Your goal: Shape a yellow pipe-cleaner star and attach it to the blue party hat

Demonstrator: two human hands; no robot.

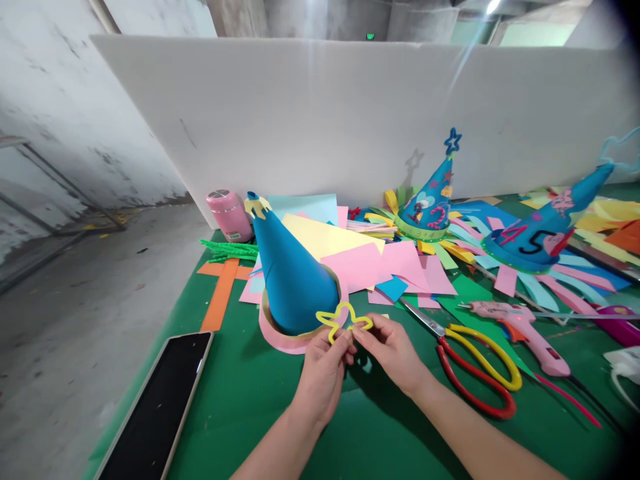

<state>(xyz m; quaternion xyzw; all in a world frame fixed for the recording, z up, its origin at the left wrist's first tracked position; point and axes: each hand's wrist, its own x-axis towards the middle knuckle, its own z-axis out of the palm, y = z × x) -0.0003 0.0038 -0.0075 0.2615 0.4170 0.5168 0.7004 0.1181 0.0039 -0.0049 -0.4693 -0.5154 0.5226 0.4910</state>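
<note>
Between my two hands is a yellow pipe cleaner (346, 311) bent into a star outline. My left hand (325, 367) pinches its lower left side, and my right hand (393, 347) pinches the right side close by. Just behind the star stands a blue paper cone hat (295, 280) with a pink paper brim (280, 341) and a pale yellow frill (257, 206) near its tip. The fingers and star overlap the brim's front right edge in the view; whether they touch it I cannot tell.
Red-and-yellow scissors (470, 360) and a pink glue gun (525, 327) lie to the right. A phone (160, 407) is at left. Behind are pink paper sheets (370, 267), green pipe cleaners (230, 251), a pink container (230, 217) and two decorated hats (431, 200). A white board (325, 120) closes the back.
</note>
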